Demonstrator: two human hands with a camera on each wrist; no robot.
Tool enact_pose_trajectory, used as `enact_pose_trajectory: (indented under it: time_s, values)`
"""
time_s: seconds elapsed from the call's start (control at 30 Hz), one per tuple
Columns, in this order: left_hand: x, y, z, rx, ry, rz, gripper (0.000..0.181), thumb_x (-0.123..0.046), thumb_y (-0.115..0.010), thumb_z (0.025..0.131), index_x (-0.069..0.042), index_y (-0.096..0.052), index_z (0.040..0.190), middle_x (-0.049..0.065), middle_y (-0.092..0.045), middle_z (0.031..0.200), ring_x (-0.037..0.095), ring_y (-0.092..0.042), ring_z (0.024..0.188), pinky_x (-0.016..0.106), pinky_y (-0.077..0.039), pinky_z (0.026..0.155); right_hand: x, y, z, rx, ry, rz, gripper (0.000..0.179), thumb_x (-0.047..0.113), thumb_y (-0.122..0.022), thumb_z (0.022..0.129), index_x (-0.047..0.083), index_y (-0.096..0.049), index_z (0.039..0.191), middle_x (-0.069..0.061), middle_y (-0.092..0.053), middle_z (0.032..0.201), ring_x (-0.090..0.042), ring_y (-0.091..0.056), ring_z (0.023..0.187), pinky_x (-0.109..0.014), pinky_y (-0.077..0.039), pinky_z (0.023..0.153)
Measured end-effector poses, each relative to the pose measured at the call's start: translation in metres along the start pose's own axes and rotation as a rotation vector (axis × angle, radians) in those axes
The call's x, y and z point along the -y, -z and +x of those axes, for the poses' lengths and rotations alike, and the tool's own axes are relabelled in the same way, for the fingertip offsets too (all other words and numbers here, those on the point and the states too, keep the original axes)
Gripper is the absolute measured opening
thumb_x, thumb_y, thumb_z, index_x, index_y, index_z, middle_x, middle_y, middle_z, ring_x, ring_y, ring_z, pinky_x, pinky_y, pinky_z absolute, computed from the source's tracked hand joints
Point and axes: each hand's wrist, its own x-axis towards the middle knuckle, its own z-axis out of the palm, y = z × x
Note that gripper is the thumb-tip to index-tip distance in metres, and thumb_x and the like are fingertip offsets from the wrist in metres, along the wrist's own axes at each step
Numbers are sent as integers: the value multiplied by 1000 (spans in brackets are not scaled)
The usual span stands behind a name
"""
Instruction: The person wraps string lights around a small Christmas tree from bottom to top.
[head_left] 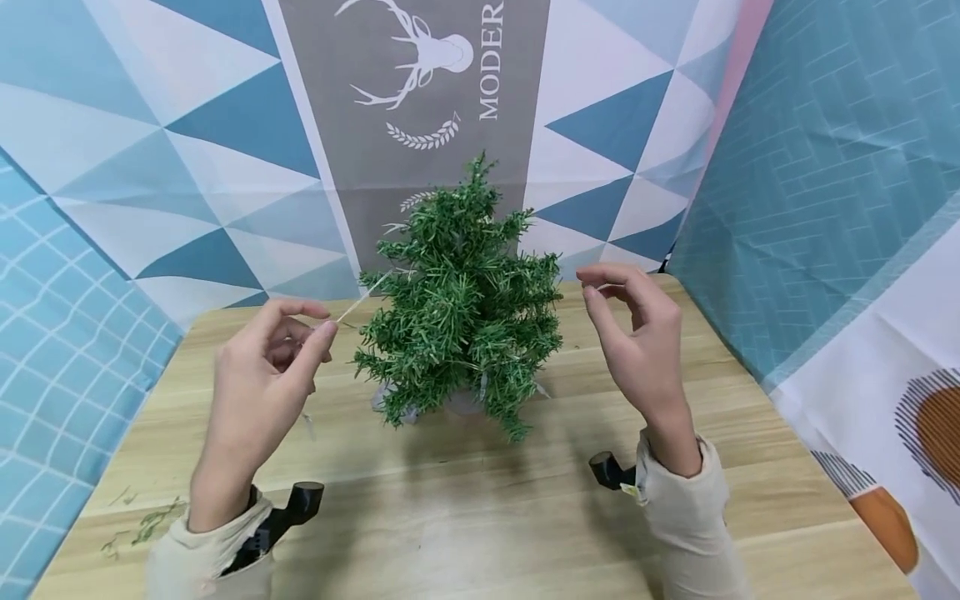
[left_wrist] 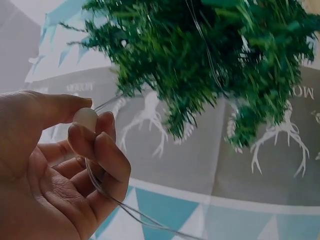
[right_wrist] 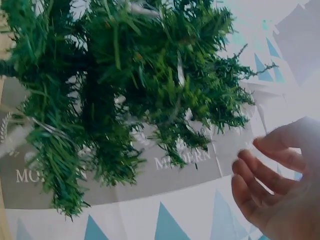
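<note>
A small green artificial Christmas tree (head_left: 459, 317) stands upright near the middle of the table. To its left, my left hand (head_left: 262, 375) pinches a small white bulb (left_wrist: 86, 120) between thumb and fingers. From the bulb a thin light-string wire (head_left: 363, 297) runs taut to the tree's left side. More of the string's wire (left_wrist: 142, 215) trails down below the fingers. On the tree's other side my right hand (head_left: 637, 342) is raised, fingers loosely bent and nothing held. In the right wrist view its fingertips are apart from the branches, where pale strands show among the needles.
Loose green needle bits (head_left: 153, 521) lie at the wooden table's (head_left: 465, 517) front left. Behind the tree hangs a patterned cloth (head_left: 247, 117) with a deer print. Blue-patterned cloths flank both sides. Pale grey material (head_left: 465, 402) sits under the tree's base.
</note>
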Motion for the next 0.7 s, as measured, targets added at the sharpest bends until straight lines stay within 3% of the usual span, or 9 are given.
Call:
enact_pose_trajectory:
  time_s: [0.3, 0.6, 0.7]
  values:
    - [-23, -9, -6, 72, -108, -20, 16, -10, -63, 98, -9, -63, 114, -5, -65, 73, 7, -51, 44, 19, -41, 42, 8, -9, -3, -62, 63, -122, 15, -2, -62, 95, 0, -72, 105, -9, -69, 91, -16, -61, 84, -28, -49, 79]
    - [-32, -18, -11, 160, -122, -88, 9, -7, -58, 100, -8, -61, 109, -7, -63, 75, 7, -54, 49, 20, -44, 44, 20, -14, -9, 1, 140, -129, 16, 2, -60, 95, -1, -72, 105, -9, -69, 87, -14, -61, 80, -27, -50, 77]
    - [-34, -21, -12, 202, -129, -98, 10, -7, -58, 101, -9, -60, 110, -7, -61, 75, 8, -55, 51, 21, -46, 46, 25, -16, -13, 66, 146, -60, 14, 0, -61, 94, -2, -71, 104, -8, -69, 85, -13, -62, 78, -26, -51, 75]
